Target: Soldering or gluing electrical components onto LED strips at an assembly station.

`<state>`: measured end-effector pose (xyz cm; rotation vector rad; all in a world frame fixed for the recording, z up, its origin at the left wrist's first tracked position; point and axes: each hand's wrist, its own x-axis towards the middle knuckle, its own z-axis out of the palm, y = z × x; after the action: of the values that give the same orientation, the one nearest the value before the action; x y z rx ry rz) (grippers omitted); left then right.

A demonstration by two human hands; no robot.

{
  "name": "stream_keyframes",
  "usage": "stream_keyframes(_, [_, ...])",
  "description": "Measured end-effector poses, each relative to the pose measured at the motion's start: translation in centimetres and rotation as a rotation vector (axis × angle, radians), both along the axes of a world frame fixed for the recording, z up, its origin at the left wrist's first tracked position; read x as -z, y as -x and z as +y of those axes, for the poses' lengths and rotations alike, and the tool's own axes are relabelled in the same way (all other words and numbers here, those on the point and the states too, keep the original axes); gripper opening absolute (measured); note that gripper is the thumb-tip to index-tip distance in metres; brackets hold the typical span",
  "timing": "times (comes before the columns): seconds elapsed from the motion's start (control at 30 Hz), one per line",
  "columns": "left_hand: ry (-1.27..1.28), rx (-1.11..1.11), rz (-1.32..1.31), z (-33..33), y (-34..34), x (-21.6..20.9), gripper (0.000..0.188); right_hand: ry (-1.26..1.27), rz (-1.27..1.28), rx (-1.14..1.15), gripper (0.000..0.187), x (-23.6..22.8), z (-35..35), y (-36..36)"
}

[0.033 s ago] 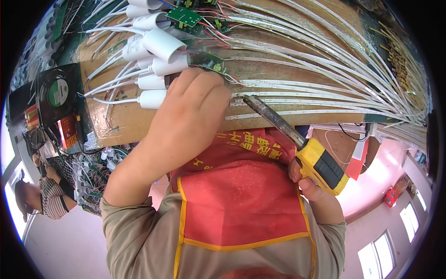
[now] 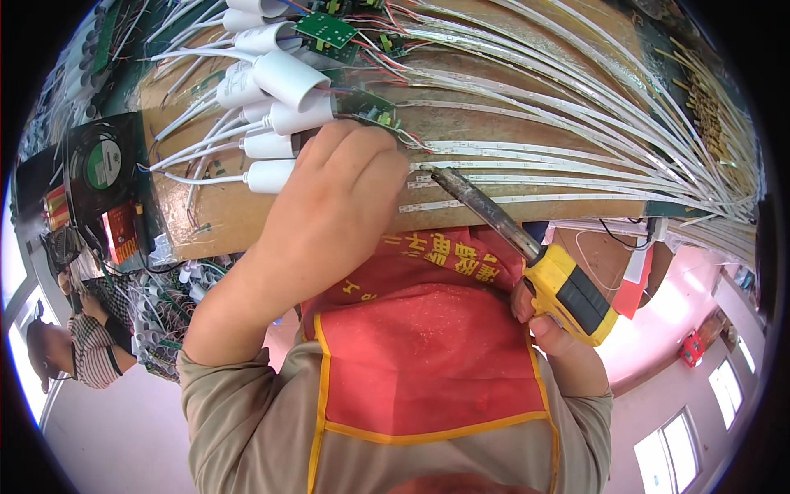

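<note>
My right hand [image 2: 561, 333] grips a yellow soldering gun [image 2: 586, 290] with a black panel on its side. Its long dark barrel slants up and left, and the tip touches or nearly touches the left end of a white LED strip [image 2: 527, 167]. Close to that tip, my left hand [image 2: 333, 193] is closed with curled fingers; whatever they pinch is hidden beneath them. A white cylindrical housing [image 2: 270, 175] with a cable lies just left of this hand. Beyond the knuckles sits a green circuit board [image 2: 366, 107] with thin red and white wires.
More white housings [image 2: 288, 78] and another green board [image 2: 327, 30] line the brown work board [image 2: 202, 235]. Several LED strips fan out rightward. A black fan [image 2: 103, 165] stands at left, near a heap of boards and wires [image 2: 164, 317]. Farther left is another person [image 2: 86, 346].
</note>
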<state>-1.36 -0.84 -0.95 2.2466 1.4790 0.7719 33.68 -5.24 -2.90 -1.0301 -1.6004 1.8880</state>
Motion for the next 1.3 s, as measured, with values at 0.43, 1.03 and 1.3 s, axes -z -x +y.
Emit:
stream_keyframes(0.43, [-0.065,0.032,0.028,-0.2,0.4,0.3,0.03,0.094,0.341,0.317,0.042,-1.7,0.7,3.7])
stream_keyframes(1.03, [-0.085,0.041,-0.024,-0.1,0.6,0.2,0.03,0.019,0.486,0.225,0.075,-1.3,6.5,9.2])
stream_keyframes(1.3, [-0.046,-0.008,0.048,0.2,0.4,-0.5,0.023,0.03,0.32,0.213,0.074,-1.8,6.5,9.1])
